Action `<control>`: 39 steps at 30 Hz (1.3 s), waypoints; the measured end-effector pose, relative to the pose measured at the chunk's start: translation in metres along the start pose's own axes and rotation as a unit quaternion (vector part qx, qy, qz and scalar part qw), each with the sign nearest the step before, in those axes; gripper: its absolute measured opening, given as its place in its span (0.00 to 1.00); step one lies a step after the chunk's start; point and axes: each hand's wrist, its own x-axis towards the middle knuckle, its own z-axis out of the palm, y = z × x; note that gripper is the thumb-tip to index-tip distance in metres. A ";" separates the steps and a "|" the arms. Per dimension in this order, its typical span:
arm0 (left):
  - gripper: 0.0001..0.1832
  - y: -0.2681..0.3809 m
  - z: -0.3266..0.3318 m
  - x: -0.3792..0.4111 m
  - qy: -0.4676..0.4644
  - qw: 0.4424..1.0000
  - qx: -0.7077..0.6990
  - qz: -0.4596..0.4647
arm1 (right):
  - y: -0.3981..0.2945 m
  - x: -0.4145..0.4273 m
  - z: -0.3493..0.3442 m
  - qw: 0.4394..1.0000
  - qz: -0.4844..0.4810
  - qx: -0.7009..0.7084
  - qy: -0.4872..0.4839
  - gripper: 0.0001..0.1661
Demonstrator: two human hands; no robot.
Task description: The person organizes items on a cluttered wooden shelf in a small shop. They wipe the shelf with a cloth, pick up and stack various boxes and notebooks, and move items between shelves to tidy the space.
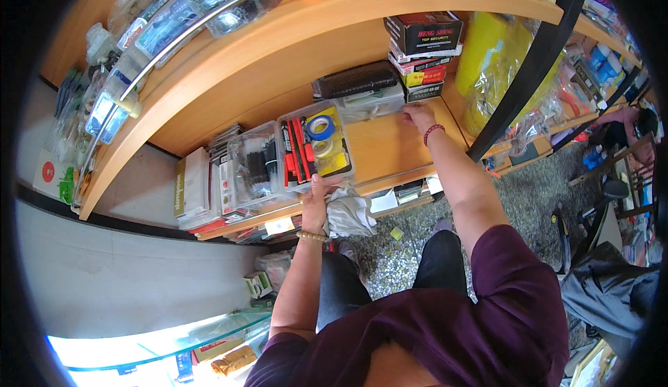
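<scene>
My left hand (314, 207) has a crumpled grey-white cloth (348, 212) in its grasp, and its thumb rests at the front rim of a clear plastic bin (342, 172). In that bin lie red-and-black markers (296, 149), a roll of blue tape (320, 127) and a paler tape roll (323, 149). My right hand (419, 115) is at the back of the wooden shelf (383, 144), just before a stack of small cardboard boxes (424, 76). Its fingers are curled and their tips are hidden, so I cannot tell whether they hold anything.
A second clear bin (255, 165) of pens and notebooks (190, 186) fill the shelf's left part. Behind, a dark mesh-like item (357, 80) lies on a clear container (373, 102). A black metal post (527, 81) rises right of my right arm. An upper shelf (313, 16) curves overhead.
</scene>
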 end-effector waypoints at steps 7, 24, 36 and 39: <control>0.33 -0.005 -0.006 -0.002 0.018 1.000 0.018 0.010 | -0.015 -0.051 0.001 0.984 0.083 -0.061 -0.147 0.14; 0.33 -0.003 -0.002 0.001 0.012 1.000 0.025 0.008 | -0.032 -0.045 0.018 0.888 -0.252 -0.379 -0.064 0.60; 0.34 -0.005 0.007 0.012 0.000 1.000 0.011 0.023 | -0.018 -0.190 0.068 0.878 -0.133 -0.404 0.221 0.59; 0.33 -0.011 0.003 0.019 0.003 0.998 0.037 0.056 | -0.017 -0.192 0.068 0.866 -0.156 -0.423 0.217 0.62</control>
